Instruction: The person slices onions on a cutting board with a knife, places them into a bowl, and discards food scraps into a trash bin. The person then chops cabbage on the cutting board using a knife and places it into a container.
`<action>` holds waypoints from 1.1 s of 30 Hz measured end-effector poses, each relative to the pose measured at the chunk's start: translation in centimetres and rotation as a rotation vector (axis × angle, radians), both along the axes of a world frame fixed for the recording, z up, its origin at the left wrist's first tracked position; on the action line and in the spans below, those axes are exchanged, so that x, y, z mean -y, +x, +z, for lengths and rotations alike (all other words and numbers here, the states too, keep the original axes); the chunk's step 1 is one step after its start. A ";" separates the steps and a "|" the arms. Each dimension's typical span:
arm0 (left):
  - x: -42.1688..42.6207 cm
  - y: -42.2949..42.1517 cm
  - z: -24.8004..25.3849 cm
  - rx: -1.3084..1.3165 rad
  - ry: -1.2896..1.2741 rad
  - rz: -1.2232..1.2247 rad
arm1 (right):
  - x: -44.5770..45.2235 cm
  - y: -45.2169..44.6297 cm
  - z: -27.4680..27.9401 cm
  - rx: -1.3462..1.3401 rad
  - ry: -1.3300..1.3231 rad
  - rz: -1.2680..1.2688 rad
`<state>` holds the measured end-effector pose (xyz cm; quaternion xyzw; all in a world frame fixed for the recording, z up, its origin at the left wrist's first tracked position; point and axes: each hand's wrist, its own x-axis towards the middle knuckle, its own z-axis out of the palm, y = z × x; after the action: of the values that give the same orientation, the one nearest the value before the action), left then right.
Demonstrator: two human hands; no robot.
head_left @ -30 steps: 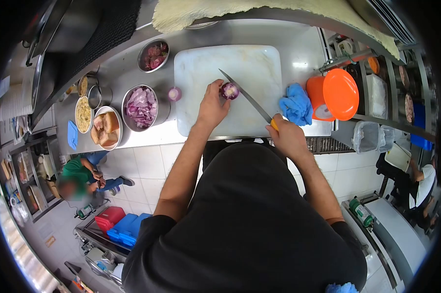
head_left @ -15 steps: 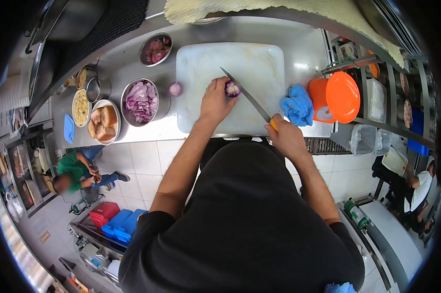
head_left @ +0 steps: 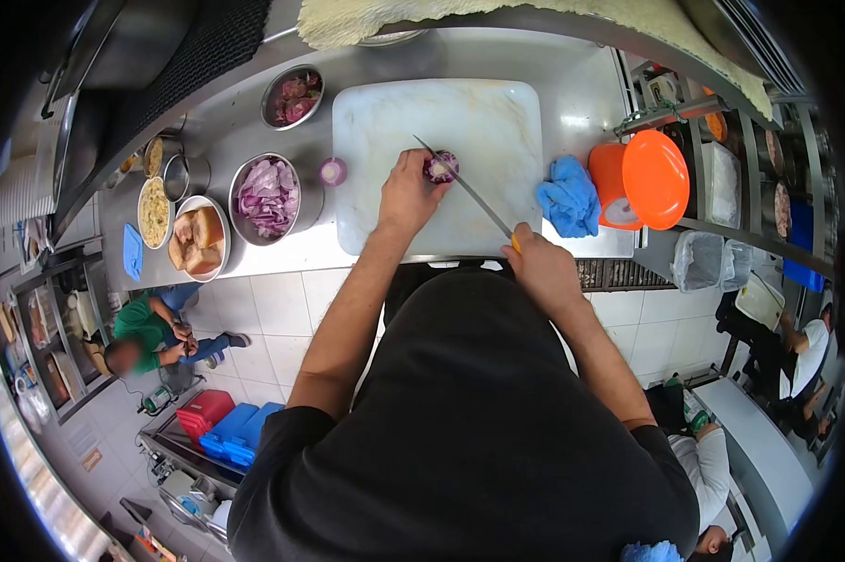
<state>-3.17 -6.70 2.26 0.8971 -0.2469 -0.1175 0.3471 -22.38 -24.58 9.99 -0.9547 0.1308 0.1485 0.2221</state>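
My left hand (head_left: pixel 409 195) grips a red onion (head_left: pixel 442 168) on the white cutting board (head_left: pixel 375 112). My right hand (head_left: pixel 542 267) is closed round the yellow handle of a knife (head_left: pixel 469 190), whose blade lies across the onion, its tip pointing to the upper left. Just left of the board's edge sits another piece of onion (head_left: pixel 332 171). A steel bowl (head_left: pixel 308 192) beside it holds cut purple onion (head_left: pixel 267 199). Farther up, a smaller steel bowl (head_left: pixel 270 100) contains dark red scraps (head_left: pixel 296 99).
Right of the board lie a blue cloth (head_left: pixel 569 197) and an orange container (head_left: pixel 613 178) with its orange lid (head_left: pixel 655 180). A bowl of bread-like chunks (head_left: pixel 197 242) stands left. People are at the far left, far right and lower right.
The knife and my right hand have shifted left, bringing the blade over the onion. A person in light sleeves has come into view at the lower right.
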 end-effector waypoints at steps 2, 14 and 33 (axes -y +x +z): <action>0.0 0.1 0.1 -0.023 -0.001 0.007 | 0.0 0.0 0.4 0.008 -0.018 0.017; 0.0 0.9 -0.4 0.013 0.006 0.010 | -0.7 1.2 -0.2 -0.113 -0.062 0.087; 0.4 0.1 -1.3 -0.020 -0.109 0.029 | -1.7 5.6 -6.3 -0.050 0.095 -0.002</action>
<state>-3.10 -7.12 0.95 0.8791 -0.2367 -0.1076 0.3995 -16.79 -22.84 3.67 -0.9390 0.1301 0.1779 0.2642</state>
